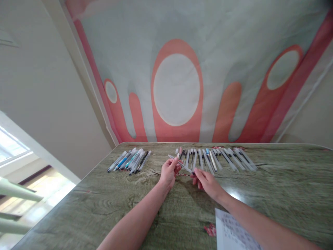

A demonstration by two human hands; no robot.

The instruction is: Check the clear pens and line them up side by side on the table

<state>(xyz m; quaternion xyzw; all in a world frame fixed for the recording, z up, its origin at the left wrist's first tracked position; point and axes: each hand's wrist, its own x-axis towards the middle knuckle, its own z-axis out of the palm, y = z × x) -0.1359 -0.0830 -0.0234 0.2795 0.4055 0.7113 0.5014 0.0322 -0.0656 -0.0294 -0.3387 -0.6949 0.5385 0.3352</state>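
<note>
A slim, clear-barrelled pen (185,168) slants between my two hands, just above the table. My left hand (169,172) pinches it between thumb and fingers near its upper-left end. At the lower-right, dark end, my right hand (204,180) has its fingers closed on the same pen. Whether a cap and barrel are apart there is too small to tell. Just beyond my hands lies a row of pens (213,160), side by side, mostly clear with dark parts. To the left of my left hand rests a looser bunch of pens (130,161), some of them blue or teal.
The wood-patterned table (104,208) has its far edge against a wall with a red and white printed covering (177,83). A sheet of paper with writing (231,229) lies partly under my right forearm. Pale green rails (18,189) show at lower left, beyond the table.
</note>
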